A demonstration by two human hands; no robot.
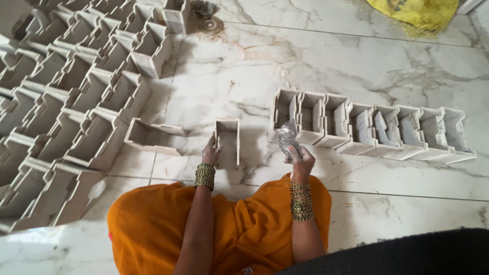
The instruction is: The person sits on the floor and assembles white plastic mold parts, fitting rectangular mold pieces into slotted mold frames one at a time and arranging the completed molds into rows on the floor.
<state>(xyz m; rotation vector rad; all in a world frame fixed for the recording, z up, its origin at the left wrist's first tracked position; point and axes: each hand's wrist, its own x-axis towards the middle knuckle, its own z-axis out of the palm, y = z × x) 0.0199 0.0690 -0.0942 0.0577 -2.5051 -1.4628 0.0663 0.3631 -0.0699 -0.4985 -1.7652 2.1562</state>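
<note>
stacked boxes (66,97) left, box row (374,127) right

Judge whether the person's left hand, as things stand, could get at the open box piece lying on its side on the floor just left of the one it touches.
Probably yes. The left hand rests on the upright piece, and only bare marble floor separates it from the lying piece.

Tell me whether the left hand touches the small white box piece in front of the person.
Touching. The head view shows the left hand resting against the left wall of the white box piece, with no gap visible.
</note>
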